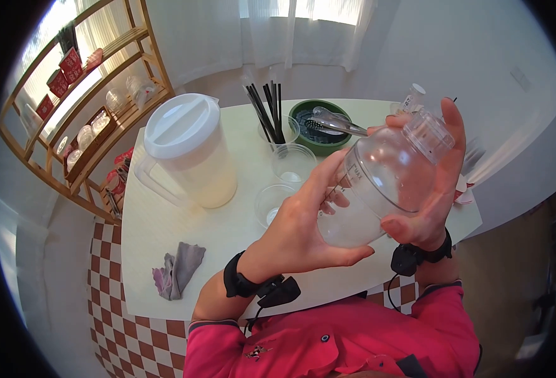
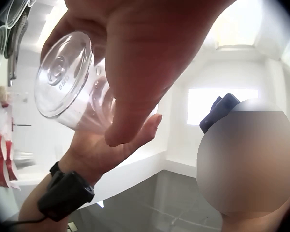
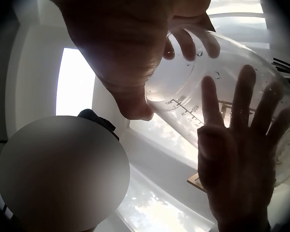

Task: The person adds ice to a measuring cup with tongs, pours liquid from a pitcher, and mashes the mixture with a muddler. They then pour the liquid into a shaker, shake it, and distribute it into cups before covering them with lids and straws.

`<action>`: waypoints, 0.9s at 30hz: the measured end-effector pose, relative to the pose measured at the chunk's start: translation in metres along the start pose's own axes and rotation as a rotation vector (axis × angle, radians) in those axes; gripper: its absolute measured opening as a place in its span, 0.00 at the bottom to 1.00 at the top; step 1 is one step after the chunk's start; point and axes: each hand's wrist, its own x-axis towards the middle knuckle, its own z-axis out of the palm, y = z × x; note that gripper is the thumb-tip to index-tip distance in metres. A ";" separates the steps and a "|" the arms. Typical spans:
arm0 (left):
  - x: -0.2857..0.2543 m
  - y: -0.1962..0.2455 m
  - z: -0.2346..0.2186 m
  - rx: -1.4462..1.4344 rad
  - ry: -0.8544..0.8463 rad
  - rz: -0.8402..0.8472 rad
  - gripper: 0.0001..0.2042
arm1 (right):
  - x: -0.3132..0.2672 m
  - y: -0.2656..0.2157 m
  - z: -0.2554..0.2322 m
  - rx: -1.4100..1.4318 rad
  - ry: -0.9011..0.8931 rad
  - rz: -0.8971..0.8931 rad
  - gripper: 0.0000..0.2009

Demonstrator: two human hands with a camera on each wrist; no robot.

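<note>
A clear shaker [image 1: 388,179] with printed measuring marks is tilted above the table, its capped top [image 1: 430,137] toward the upper right. My left hand [image 1: 293,217] grips its lower body, thumb along the near side and fingers behind. The right hand [image 1: 438,195] holds the upper part, fingers reaching behind the cap and thumb against the near side. The left wrist view shows the round base of the shaker [image 2: 63,79]. Through the clear wall in the right wrist view, left-hand fingers [image 3: 242,94] show spread against the shaker, and droplets cling to it.
A lidded white pitcher [image 1: 186,151] stands at left on the table [image 1: 145,230]. Behind the left hand are clear cups [image 1: 293,162], black straws [image 1: 271,113] and a green bowl [image 1: 320,148] with tongs [image 1: 338,121]. A grey cloth [image 1: 182,268] lies front left; a wooden shelf [image 1: 123,101] stands beyond.
</note>
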 end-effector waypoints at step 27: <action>0.000 0.004 -0.004 -0.128 -0.030 0.056 0.66 | 0.024 -0.036 -0.015 0.090 -0.019 0.105 0.67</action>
